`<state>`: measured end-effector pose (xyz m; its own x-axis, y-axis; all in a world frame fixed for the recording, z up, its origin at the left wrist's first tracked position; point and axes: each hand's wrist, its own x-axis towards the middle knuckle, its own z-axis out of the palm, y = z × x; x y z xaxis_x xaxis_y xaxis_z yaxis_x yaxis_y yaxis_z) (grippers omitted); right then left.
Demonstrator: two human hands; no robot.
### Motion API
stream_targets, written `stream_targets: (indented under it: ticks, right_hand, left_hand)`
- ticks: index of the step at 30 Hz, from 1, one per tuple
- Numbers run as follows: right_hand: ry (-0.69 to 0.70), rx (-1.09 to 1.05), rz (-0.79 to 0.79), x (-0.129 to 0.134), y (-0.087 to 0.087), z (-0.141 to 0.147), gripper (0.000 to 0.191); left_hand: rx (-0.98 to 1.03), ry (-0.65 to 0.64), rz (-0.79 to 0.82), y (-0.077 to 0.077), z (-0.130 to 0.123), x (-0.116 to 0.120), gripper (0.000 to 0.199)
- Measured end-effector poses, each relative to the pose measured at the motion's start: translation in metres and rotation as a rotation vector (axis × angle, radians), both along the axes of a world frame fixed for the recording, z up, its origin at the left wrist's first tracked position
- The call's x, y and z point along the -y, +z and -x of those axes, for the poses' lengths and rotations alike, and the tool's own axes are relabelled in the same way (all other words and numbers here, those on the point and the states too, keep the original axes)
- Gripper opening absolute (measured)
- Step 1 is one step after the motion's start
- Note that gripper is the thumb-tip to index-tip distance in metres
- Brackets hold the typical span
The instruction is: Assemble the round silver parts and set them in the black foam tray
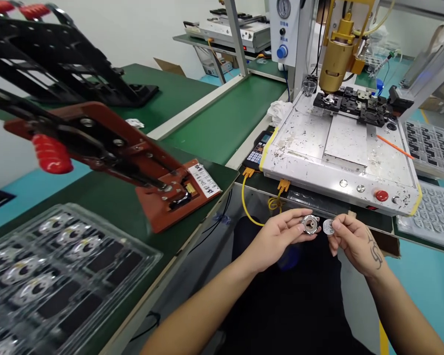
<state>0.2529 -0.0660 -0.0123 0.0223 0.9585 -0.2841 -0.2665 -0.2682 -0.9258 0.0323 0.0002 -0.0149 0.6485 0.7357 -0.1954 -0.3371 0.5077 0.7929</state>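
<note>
My left hand pinches a small round metal watch case by its edge, with the open ring facing me. Close to its right side, my right hand grips a thin pale disc between thumb and fingers. Faint dark marks show on the disc, too small to read. A narrow gap separates the disc from the case. Both hands are above my lap, in front of the white dispensing machine.
A brown toggle press with a red handle stands on the left bench. Before it lies a clear tray of metal cases. The machine has a gold nozzle head over black fixtures. Another tray lies right.
</note>
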Motion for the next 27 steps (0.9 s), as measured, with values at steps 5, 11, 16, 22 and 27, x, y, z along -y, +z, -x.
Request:
stream_targets:
  ticks: [5,11,16,22,27]
  right_hand:
    - [0.048,0.104,-0.022,0.002,-0.003,0.000,0.037]
    - [0.028,0.421,-0.178,-0.003,0.010,0.009,0.037]
    - [0.060,0.547,-0.288,-0.006,0.014,0.020,0.030]
    - [0.055,0.527,-0.293,-0.007,0.013,0.025,0.028]
    - [0.042,0.538,-0.302,-0.006,0.012,0.026,0.028]
  left_hand:
    - [-0.007,-0.014,-0.004,0.002,0.005,0.002,0.050]
    - [-0.032,-0.003,-0.038,0.002,0.006,0.004,0.049]
    - [-0.021,0.005,-0.063,0.004,0.003,0.007,0.047]
    - [-0.031,0.005,-0.068,0.007,0.004,0.009,0.047]
    - [-0.043,0.006,-0.082,0.007,0.003,0.010,0.048]
